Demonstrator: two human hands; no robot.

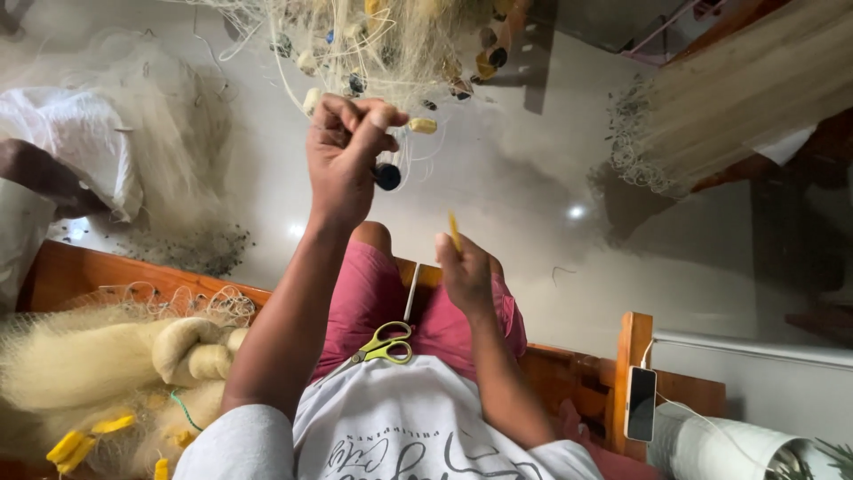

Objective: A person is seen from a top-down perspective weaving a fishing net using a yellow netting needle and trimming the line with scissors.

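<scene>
Raised at centre, left hand, fingers bunched and pinching strands of the pale fishing net hanging from the far top of the scene, the net's cords running straight up from the fingertips. Dangling just beside and below that pinch, a dark round float, with a cream float just right of the fingertips and more small floats of mixed colours strung in the net above. Lower and to the right, right hand, fingers closed around a thin yellow netting needle pointing up out of the grip, apart from the net, well below the left hand's pinch. Resting on the lap, near the white shirt and over pink shorts, yellow-handled scissors, untouched. Near left, on a wooden bench, a heaped bundle of cream netting with yellow pieces at its near edge. Far left, another person's arm against white cloth beside more piled net on the glossy floor. Near right, a phone leaning on the wooden frame, a white cable plugged in. Far right, another sheet of stretched net.
</scene>
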